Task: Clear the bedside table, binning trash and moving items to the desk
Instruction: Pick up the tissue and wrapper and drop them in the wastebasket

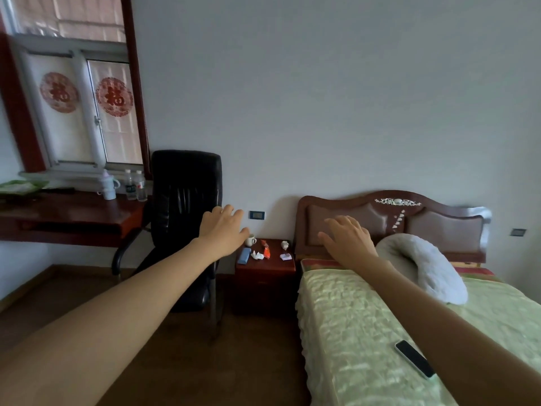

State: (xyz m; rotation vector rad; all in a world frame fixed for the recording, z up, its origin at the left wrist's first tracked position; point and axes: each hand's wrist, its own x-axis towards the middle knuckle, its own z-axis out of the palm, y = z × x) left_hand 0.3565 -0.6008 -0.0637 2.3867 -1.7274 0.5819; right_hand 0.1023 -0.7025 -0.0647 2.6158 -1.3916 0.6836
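Now | both hands (left [224, 231], right [348, 240]) spread, empty | glossy wooden bedside table [288, 265]

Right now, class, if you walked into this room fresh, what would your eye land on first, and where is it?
Two bare arms stretch forward, the left hand and right hand open and empty. Between them, the cluttered bedside table stands between a black office chair and the bed. Red paper cuttings brighten the window, upper left.
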